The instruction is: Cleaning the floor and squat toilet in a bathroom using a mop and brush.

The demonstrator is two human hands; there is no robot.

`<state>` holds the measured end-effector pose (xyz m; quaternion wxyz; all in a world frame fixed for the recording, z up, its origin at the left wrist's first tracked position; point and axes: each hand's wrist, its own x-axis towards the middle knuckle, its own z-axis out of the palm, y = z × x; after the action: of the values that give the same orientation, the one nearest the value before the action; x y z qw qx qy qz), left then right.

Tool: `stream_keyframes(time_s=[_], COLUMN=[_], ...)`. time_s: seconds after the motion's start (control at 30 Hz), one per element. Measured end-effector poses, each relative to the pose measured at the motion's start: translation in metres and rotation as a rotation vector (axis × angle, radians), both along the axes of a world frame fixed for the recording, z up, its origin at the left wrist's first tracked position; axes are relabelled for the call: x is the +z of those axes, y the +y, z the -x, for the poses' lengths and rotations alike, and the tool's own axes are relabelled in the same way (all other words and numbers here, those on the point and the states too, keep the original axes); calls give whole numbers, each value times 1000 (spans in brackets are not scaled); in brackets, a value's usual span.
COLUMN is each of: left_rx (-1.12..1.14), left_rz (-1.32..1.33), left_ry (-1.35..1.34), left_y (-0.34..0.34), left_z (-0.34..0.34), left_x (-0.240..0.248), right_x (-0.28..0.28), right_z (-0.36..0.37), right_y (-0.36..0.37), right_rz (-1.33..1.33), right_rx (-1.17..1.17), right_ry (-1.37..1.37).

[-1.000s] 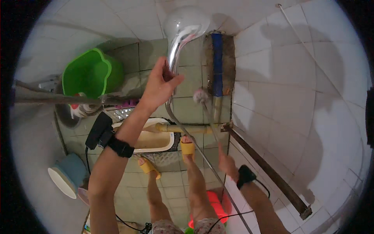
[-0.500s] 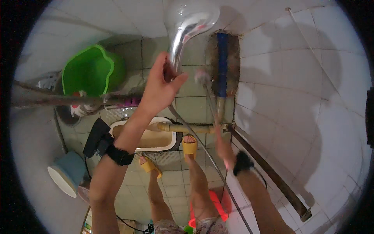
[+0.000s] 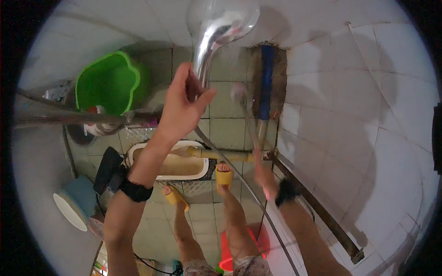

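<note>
My left hand [image 3: 182, 108] is closed around the handle of a chrome shower head [image 3: 202, 64], raised high in front of me. Its round face [image 3: 223, 20] is at the top of the view. A grey hose [image 3: 230, 168] runs down from it past my right leg. Lower on the right, my right hand [image 3: 264, 177] grips a long-handled brush [image 3: 248, 122] with a pinkish end near the hand. The brush's blurred, pale pink head [image 3: 238, 92] is over the tiled floor, left of a blue pipe [image 3: 266, 83]; whether it touches the tiles I cannot tell.
A squat toilet [image 3: 184, 170] lies beyond my yellow slippers [image 3: 224, 177], crossed by a yellowish pipe [image 3: 225, 155]. A green basin [image 3: 108, 85] and a horizontal pipe [image 3: 69, 119] are at left, a blue-grey bucket [image 3: 78, 198] lower left. A red bucket [image 3: 228, 253] is behind my leg; white tiled wall [image 3: 340, 106] at right.
The view has shifted slightly, so the floor and walls sit a little lower at the top. My left hand and the shower head are slightly further left. Both hands keep their grips.
</note>
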<state>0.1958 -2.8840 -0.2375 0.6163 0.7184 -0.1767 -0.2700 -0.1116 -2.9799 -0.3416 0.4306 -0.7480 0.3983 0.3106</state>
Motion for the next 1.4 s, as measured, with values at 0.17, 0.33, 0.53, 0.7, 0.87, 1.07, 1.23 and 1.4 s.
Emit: stream_keyframes(time_s=[0.17, 0.33, 0.53, 0.7, 0.87, 1.07, 1.23, 1.4], left_rx=[15, 39, 65, 8, 32, 95, 113, 130], left_rz=[-10, 70, 41, -56, -22, 4, -35, -53], left_ry=[39, -9, -17, -42, -68, -92, -65, -151], left_y=[1, -9, 3, 14, 9, 27, 40, 55], left_z=[-3, 0, -3, -7, 5, 2, -1, 5], left_x=[14, 13, 17, 21, 19, 23, 41, 42], right_x=[1, -65, -24, -15, -56, -21, 8, -69], right_z=[52, -117, 59, 31, -122, 58, 22, -106], right_y=[14, -75, 9, 13, -22, 34, 22, -33], right_rz=[-9, 294, 269, -12, 314, -37, -73, 252], right_rx=[128, 197, 197, 135, 114, 201, 221, 369], right_ry=[-27, 97, -359, 95, 64, 232, 153, -270])
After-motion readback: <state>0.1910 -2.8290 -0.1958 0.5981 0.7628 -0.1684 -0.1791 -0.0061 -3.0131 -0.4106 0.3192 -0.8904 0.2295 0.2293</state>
